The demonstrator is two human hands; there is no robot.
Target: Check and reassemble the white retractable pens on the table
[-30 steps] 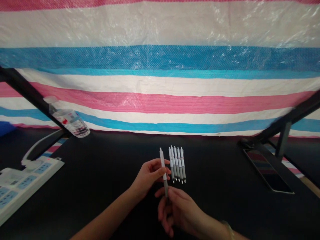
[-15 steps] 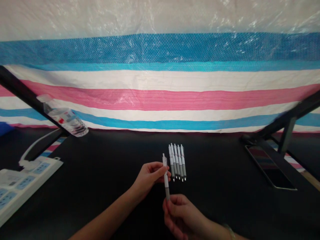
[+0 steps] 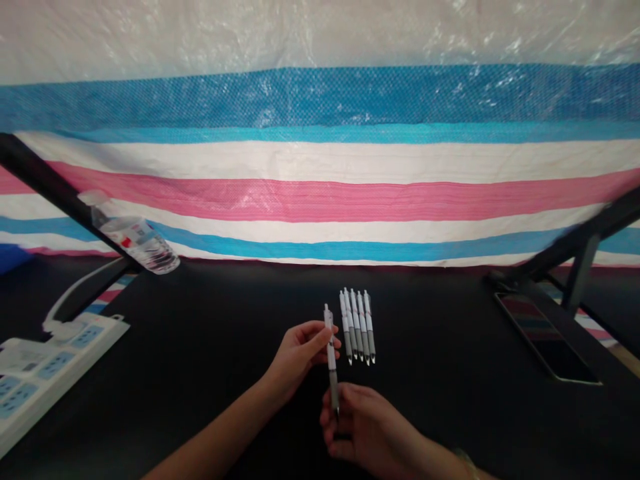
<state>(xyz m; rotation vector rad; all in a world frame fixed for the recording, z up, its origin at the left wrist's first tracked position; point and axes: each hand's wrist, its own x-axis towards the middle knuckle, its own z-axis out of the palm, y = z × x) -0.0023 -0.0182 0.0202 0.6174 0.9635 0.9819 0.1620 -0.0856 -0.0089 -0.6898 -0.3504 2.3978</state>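
A white and grey pen (image 3: pixel 331 357) stands nearly upright between my two hands over the black table (image 3: pixel 210 360). My left hand (image 3: pixel 299 351) pinches its white upper barrel. My right hand (image 3: pixel 365 427) is closed round its grey lower end, hiding the tip. Just behind and to the right, several similar pens (image 3: pixel 357 325) lie side by side in a neat row on the table, tips toward me.
A white power strip (image 3: pixel 45 367) with a cable lies at the left edge. A clear water bottle (image 3: pixel 133 235) leans against a black bar at the back left. A phone (image 3: pixel 547 347) rests by a black stand at the right. A striped tarp (image 3: pixel 320 167) hangs behind.
The view tilted slightly down. Both hands still hold the same pen; my right hand slid a little along its lower end. The row of pens has not moved.
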